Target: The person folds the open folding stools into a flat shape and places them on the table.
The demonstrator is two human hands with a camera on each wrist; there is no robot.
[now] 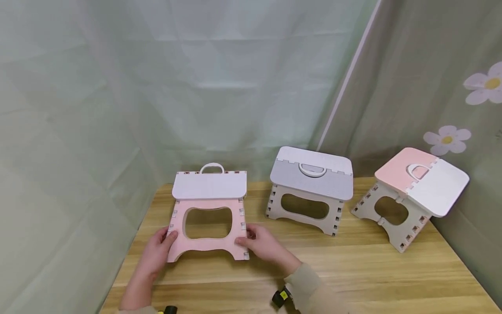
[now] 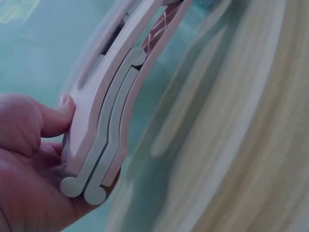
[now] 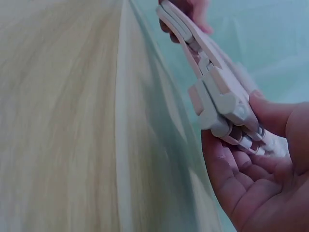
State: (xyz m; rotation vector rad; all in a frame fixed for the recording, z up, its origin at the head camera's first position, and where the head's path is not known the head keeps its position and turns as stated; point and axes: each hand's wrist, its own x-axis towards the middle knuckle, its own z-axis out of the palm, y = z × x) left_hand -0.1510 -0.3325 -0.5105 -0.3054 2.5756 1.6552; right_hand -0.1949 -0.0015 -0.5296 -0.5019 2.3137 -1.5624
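A pink and white folding step stool is between the two hands, its leg panels folded close together in both wrist views. Its white panel and carrying handle are at the top, and a wide cutout goes through the pink side. The left hand grips one side edge near the foot, thumb on the pink front face and fingers behind. On the opposite edge, the right hand pinches the stool the same way. In the left wrist view, the stool's feet hang clear of the wood surface.
A grey and white stool stands unfolded on the wooden table, right of the held one. Farther right is an unfolded stool with a pink and white top. A pale curtain hangs behind the table.
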